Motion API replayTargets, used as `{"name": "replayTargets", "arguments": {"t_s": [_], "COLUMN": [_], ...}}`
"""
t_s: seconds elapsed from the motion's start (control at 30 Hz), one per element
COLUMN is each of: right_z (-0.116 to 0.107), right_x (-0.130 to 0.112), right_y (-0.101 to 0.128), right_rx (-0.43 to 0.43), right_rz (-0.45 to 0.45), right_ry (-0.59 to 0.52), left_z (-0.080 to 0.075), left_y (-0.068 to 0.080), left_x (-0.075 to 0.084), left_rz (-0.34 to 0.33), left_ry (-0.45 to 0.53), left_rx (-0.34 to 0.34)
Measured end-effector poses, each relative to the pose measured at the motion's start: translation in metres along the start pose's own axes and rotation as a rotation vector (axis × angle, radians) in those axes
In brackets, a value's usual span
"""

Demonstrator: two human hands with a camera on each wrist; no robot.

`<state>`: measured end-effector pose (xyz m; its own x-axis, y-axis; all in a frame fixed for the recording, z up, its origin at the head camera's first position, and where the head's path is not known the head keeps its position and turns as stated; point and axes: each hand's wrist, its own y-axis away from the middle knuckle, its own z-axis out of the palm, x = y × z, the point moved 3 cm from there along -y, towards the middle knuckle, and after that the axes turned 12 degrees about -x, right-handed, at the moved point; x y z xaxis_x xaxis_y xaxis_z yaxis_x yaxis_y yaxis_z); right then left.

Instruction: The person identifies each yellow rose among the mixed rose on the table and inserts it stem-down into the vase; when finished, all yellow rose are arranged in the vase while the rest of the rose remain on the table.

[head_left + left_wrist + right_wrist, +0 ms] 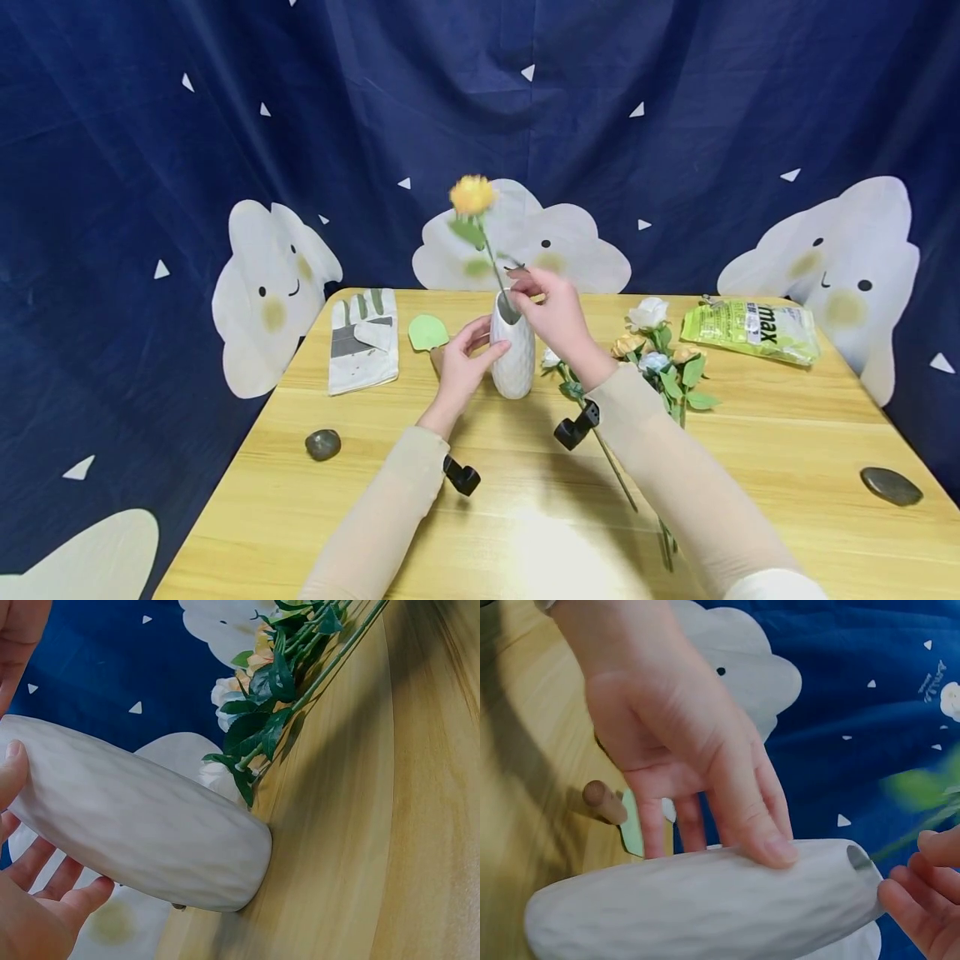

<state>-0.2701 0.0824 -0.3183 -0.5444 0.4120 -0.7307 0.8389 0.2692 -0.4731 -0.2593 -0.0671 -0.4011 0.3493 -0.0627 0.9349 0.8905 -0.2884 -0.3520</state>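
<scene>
The left hand [459,358] wraps round the side of the white vase [513,358], thumb on the front and fingers curled behind it, while the right hand [551,312] hovers at the vase mouth, fingertips pinching the green stem of the yellow flower [472,195], whose lower end sits inside the opening. The vase stands upright near the middle of the tabletop [750,467], toward the far edge, with bare wood open in front of it all the way to the near edge and well clear of both side edges. Just right of it lies a bunch of cut flowers [660,350], white and peach heads, stems running toward the person; farther right a green bag [750,331]. To the left, a work glove [363,337] and a small green spade [428,332] (its wooden handle shows only in the right wrist view, behind the left hand). Two dark stones sit apart: one [323,444] front left, one [891,486] by the right edge. The left wrist view brings out the vase's dimpled matt surface and rounded base flat on the wood, with leaves of the bunch just beside it. The right wrist view shows the narrow dark mouth and the blurred stem entering it. The bloom leans left above the vase.
</scene>
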Motion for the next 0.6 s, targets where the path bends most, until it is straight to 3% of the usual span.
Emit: {"name": "replayTargets", "arguments": {"t_s": [0.23,0.6], "right_z": [-0.010,-0.040], "right_x": [0.016,0.040], "right_y": [0.030,0.078], "right_rx": [0.053,0.040], "right_rz": [0.045,0.169], "right_ry": [0.014,0.025], "left_z": [-0.001,-0.001], "left_y": [-0.001,0.003], "left_x": [-0.001,-0.008], "left_rz": [-0.021,-0.026], "left_ry": [-0.021,0.000], "left_rx": [0.007,-0.010]}}
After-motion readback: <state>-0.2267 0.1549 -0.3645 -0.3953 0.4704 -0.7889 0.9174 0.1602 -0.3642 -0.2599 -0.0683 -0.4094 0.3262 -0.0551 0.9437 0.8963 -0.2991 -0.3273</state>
